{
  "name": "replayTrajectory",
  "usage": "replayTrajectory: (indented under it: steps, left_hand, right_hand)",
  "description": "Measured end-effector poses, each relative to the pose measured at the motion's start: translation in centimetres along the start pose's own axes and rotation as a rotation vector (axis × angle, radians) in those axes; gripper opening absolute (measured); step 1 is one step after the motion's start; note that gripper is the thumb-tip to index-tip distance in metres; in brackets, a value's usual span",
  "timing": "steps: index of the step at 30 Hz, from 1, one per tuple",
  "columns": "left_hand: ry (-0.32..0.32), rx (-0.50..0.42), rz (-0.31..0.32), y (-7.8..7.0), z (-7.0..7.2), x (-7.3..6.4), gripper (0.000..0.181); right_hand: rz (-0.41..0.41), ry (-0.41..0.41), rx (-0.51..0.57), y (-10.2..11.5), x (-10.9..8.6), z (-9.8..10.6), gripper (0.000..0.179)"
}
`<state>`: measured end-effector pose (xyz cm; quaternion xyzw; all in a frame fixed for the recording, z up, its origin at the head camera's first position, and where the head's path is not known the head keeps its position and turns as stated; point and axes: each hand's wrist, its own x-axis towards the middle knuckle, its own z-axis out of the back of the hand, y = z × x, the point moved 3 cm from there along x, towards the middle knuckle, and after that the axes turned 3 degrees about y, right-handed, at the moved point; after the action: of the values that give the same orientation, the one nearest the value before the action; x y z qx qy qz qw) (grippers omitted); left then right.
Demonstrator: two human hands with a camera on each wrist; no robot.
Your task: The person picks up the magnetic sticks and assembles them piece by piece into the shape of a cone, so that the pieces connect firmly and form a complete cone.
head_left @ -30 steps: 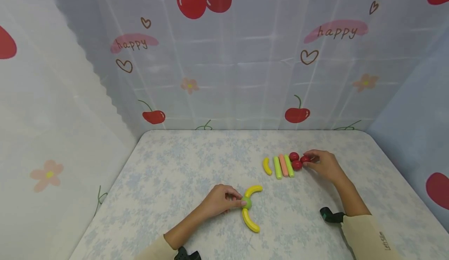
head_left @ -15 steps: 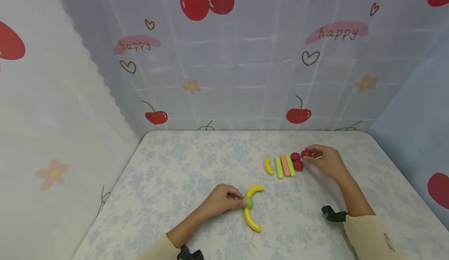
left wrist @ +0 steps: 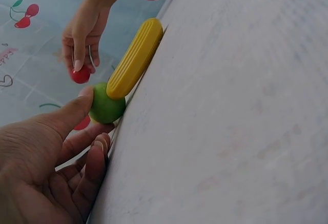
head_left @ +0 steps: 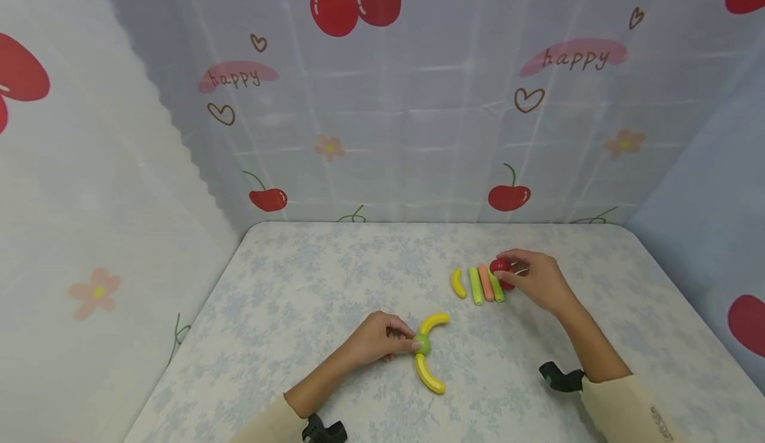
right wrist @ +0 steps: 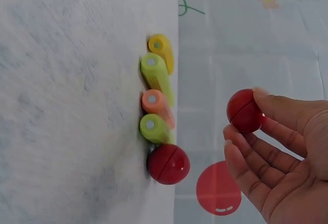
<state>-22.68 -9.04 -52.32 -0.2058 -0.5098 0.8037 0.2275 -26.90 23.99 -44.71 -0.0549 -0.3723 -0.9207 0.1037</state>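
Observation:
My left hand (head_left: 373, 342) pinches a green ball (left wrist: 107, 106) between thumb and fingers, low at the tabletop. Two curved yellow sticks (head_left: 429, 376) meet that ball, one on its far side and one on its near side. My right hand (head_left: 536, 280) holds a red ball (right wrist: 245, 111) by thumb and fingertips, raised off the table. Beneath it, another red ball (right wrist: 169, 164) lies beside a light green rod (right wrist: 154, 127). The right hand partly covers the red balls in the head view, so a third one cannot be seen.
To the left of the red balls lie a pink rod (head_left: 485, 282), a second light green rod (head_left: 475, 286) and a short curved yellow stick (head_left: 458, 283). The table (head_left: 311, 270) has a pale blue pattern. A printed curtain (head_left: 406, 131) hangs behind it.
My right hand has lifted the red ball from beside the others and carried it leftward over the rods. The left hand stays on the green ball. The head view shifts slightly.

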Motion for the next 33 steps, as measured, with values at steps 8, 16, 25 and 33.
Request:
replayTrajectory:
  steps: [8, 16, 25, 33]
  left_hand:
    - [0.013, -0.013, 0.029, 0.1, -0.1, 0.0, 0.017]
    - [0.010, -0.013, 0.034, 0.3, 0.1, 0.0, 0.016]
    - [0.006, -0.010, 0.032, 0.4, 0.1, -0.1, 0.016]
    - [0.004, -0.017, 0.023, 0.1, 0.1, 0.0, 0.016]
  right_hand:
    - [0.061, 0.082, 0.065, 1.0, -1.4, -2.3, 0.039]
    - [0.095, 0.185, 0.152, 2.0, -1.8, -4.0, 0.031]
    - [0.091, 0.254, 0.133, 1.9, -1.9, -5.1, 0.031]
    - [0.088, 0.376, 0.180, 2.2, -2.2, -6.0, 0.029]
